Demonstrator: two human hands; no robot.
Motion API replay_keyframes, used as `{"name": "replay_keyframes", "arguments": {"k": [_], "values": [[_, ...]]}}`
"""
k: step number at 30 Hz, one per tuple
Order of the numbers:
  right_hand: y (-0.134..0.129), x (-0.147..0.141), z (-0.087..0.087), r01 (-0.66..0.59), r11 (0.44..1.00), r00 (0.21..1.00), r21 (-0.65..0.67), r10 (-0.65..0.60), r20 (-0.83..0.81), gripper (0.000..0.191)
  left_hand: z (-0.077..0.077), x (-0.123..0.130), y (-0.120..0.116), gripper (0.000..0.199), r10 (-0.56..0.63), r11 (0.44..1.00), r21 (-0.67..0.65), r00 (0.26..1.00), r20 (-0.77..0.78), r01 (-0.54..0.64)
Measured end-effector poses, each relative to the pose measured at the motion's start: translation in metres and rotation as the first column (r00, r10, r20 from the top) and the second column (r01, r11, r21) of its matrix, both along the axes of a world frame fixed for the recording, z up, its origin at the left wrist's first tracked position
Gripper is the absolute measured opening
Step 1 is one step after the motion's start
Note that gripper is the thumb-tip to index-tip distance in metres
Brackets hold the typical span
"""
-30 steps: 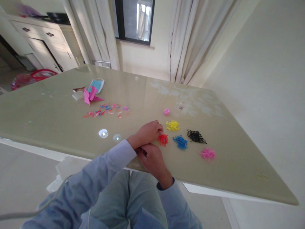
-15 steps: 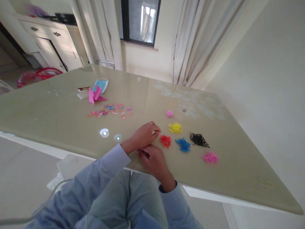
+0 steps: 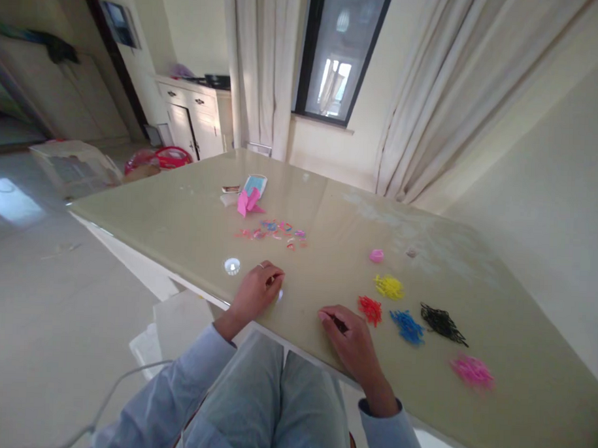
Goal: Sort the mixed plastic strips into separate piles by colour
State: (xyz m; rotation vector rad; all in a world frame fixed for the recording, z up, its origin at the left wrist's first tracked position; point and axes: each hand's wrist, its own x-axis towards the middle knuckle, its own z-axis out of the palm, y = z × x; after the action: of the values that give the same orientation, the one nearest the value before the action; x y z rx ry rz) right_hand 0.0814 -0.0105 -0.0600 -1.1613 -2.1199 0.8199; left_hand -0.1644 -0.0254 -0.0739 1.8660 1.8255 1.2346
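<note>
My left hand [image 3: 257,291] rests low over the table's near edge, its fingers curled and pressed against the thumb. Just beyond it is a loose scatter of mixed-colour bits [image 3: 274,233], which look like small rubber bands. My right hand [image 3: 350,338] is curled in a pinch near the edge, apart from the left. Anything between either hand's fingertips is too small or hidden to make out. Beside the right hand is a pile of red bands [image 3: 370,310], with yellow bands [image 3: 389,287], blue bands [image 3: 407,327], black bands [image 3: 442,323] and pink bands [image 3: 473,372] farther right.
A small pink round object [image 3: 376,255] and a tiny clear item [image 3: 411,253] sit behind the piles. Toward the far left of the table [image 3: 181,226] are folded pink paper [image 3: 249,203] and a blue face mask [image 3: 257,184]. A cable [image 3: 111,390] hangs at lower left.
My hands, close together before, have come apart: the left has moved toward the mixed-colour scatter, the right stays near the red pile. The view has turned left.
</note>
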Motion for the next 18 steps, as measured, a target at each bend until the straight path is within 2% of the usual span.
{"name": "replay_keyframes", "arguments": {"k": [4,6,8,11,14,16,18], "values": [[0.006,-0.008,0.01,0.018,0.986,0.999,-0.168,-0.024,-0.035,0.032,0.001,0.0,-0.003,0.016,0.0,1.0,-0.002,0.997,0.079,0.001],[0.009,-0.019,0.023,-0.014,0.958,0.992,-0.288,-0.022,-0.123,0.034,0.002,0.0,-0.003,0.016,-0.001,1.0,0.003,0.994,0.108,0.001],[0.013,-0.035,0.04,-0.073,0.935,0.976,-0.348,-0.005,-0.218,0.035,0.003,0.001,-0.003,0.016,0.002,1.0,0.008,0.991,0.132,-0.003],[0.025,-0.066,0.065,-0.159,0.94,0.958,-0.301,0.073,-0.279,0.031,0.006,0.001,-0.004,0.016,0.009,1.0,-0.003,0.989,0.145,-0.009],[0.05,-0.104,0.076,-0.227,0.955,0.95,-0.191,0.175,-0.257,0.026,0.008,0.001,-0.005,0.016,0.007,1.0,-0.012,0.991,0.135,-0.006],[0.071,-0.133,0.073,-0.248,0.963,0.961,-0.103,0.231,-0.152,0.021,0.01,0.001,-0.005,0.017,0.006,1.0,-0.017,0.991,0.13,-0.004],[0.09,-0.162,0.065,-0.246,0.969,0.966,-0.037,0.248,0.079,0.02,0.011,0.001,-0.005,0.018,0.012,0.999,-0.031,0.992,0.126,-0.008]]}}
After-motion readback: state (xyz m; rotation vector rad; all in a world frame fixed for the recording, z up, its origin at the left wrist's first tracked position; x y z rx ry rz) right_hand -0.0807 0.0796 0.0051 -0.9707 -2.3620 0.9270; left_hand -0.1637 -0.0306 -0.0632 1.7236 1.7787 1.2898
